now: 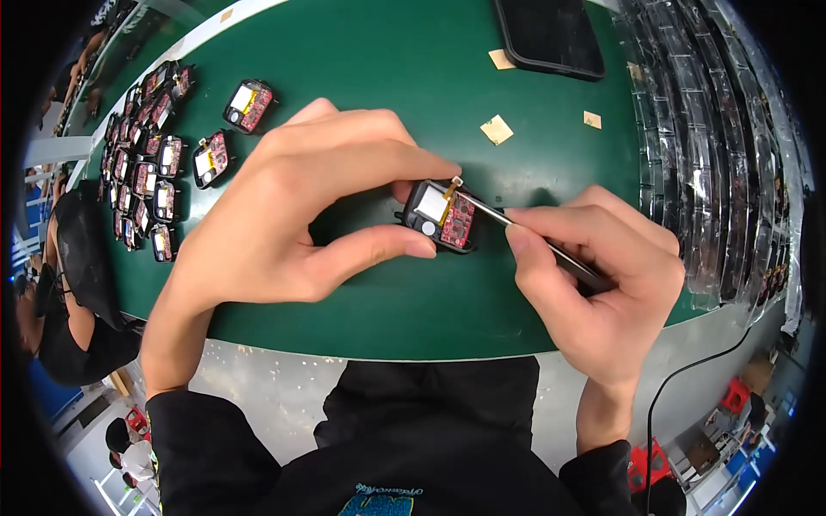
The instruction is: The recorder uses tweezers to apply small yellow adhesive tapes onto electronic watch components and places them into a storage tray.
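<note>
Between the thumb and fingers of my left hand (318,193) sits a small black device housing (465,248), tilted on the green table. Inside it show a red circuit board (459,222), a white rectangular part (431,205) and a yellow-brown flex cable (450,191) whose end sticks up at the upper edge. My right hand (602,271) pinches metal tweezers (551,247) like a pen. Their tips reach the board beside the cable; whether they grip the cable I cannot tell.
Many similar open housings (144,178) cluster at the left, with two more (249,107) nearer my left hand. A black phone-like slab (551,34) and small tan paper squares (496,130) lie at the back right. Stacked clear plastic trays (688,155) line the table's right side.
</note>
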